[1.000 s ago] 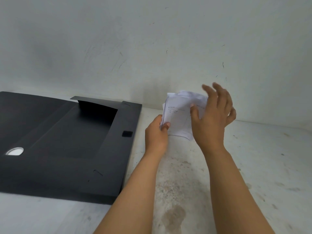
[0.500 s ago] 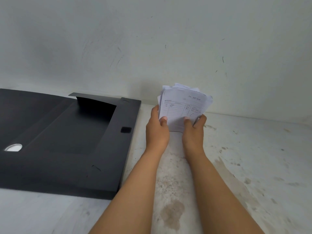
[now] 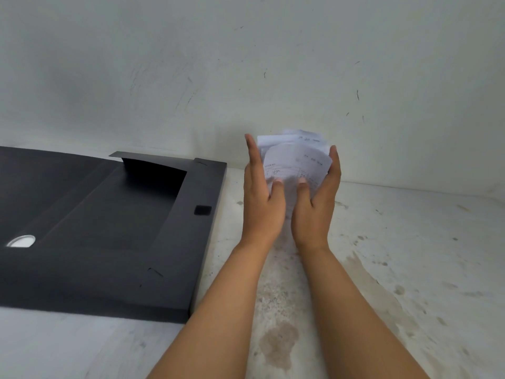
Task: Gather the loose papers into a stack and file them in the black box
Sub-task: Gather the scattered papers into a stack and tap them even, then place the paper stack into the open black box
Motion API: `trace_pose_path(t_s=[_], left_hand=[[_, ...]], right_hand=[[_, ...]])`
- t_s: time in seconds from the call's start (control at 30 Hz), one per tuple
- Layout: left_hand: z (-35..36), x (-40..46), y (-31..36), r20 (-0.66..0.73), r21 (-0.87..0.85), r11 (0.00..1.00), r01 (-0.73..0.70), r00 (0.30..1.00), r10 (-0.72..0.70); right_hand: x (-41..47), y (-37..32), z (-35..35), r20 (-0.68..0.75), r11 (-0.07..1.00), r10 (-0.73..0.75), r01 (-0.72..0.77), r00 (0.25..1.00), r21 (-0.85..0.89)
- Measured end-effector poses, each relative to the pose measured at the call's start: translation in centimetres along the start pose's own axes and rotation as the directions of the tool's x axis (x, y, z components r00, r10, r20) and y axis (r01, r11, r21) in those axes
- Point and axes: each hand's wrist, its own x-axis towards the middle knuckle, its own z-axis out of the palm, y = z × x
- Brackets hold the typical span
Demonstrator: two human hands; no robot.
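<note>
A stack of white printed papers (image 3: 296,160) stands upright between my two hands, right of the black box. My left hand (image 3: 261,195) presses its left edge with flat fingers and the thumb on the front sheet. My right hand (image 3: 317,203) cups the right edge, thumb on the front too. The sheets are uneven at the top and the front one bows outward. The black box (image 3: 188,242) lies open and flat on the left, with a raised flap at the back and a small black square patch (image 3: 202,210) on its right wall.
A stained white floor (image 3: 396,269) spreads to the right and front. A scuffed white wall (image 3: 246,77) rises close behind the papers and box. A round hole (image 3: 21,240) shows in the box's left part.
My hands have shifted from gripping the stack's lower edge to flanking its sides, fingers stretched upward. The stack stays in about the same place; the front sheet now bows.
</note>
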Motion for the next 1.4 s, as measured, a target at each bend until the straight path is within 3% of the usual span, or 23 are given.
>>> trace_pose_path(t_s=[0.1, 0.2, 0.47, 0.63, 0.77, 0.93, 1.1, 1.27, 1.4], left_hand=[[0.2, 0.2, -0.3, -0.009, -0.013, 1.000, 0.007, 1.000, -0.007], [0.2, 0.1, -0.8, 0.012, -0.036, 0.993, 0.109, 0.994, -0.109], [-0.2, 0.4, -2.3, -0.015, 0.114, 0.950, 0.292, 0.956, -0.292], [-0.6, 0.2, -2.0, -0.181, 0.059, 0.970, 0.238, 0.958, -0.224], [-0.3, 0.1, -1.4, -0.207, 0.077, 0.989, 0.124, 0.973, -0.106], [-0.3, 0.2, -2.3, -0.082, 0.164, 0.958, 0.235, 0.971, -0.224], [-0.5, 0.0, -2.6, -0.175, 0.164, 0.953, 0.255, 0.958, -0.226], [-1.0, 0.2, -2.2, -0.269, 0.023, 0.959, 0.281, 0.926, -0.265], [-1.6, -0.1, -0.5, -0.265, -0.102, 0.969, 0.225, 0.933, -0.245]], right_hand=[[0.0, 0.3, 0.2, -0.001, 0.999, -0.001, 0.001, 1.000, 0.045], [-0.1, 1.1, 0.1, 0.018, 0.986, 0.146, -0.147, 0.989, 0.083], [0.3, 2.7, -0.2, 0.114, 0.931, 0.333, -0.307, 0.936, -0.198], [0.3, 2.5, -0.2, -0.009, 0.942, 0.241, -0.237, 0.970, -0.237], [0.5, 2.0, -0.3, -0.094, 0.959, 0.183, -0.199, 0.979, -0.200], [0.4, 3.2, -0.7, -0.038, 0.885, 0.301, -0.294, 0.953, -0.360], [0.7, 3.1, -0.8, -0.085, 0.872, 0.319, -0.328, 0.944, -0.362], [0.5, 2.7, -0.9, -0.077, 0.892, 0.299, -0.307, 0.951, -0.330], [0.5, 0.8, -1.4, -0.109, 0.932, 0.257, -0.276, 0.960, -0.236]])
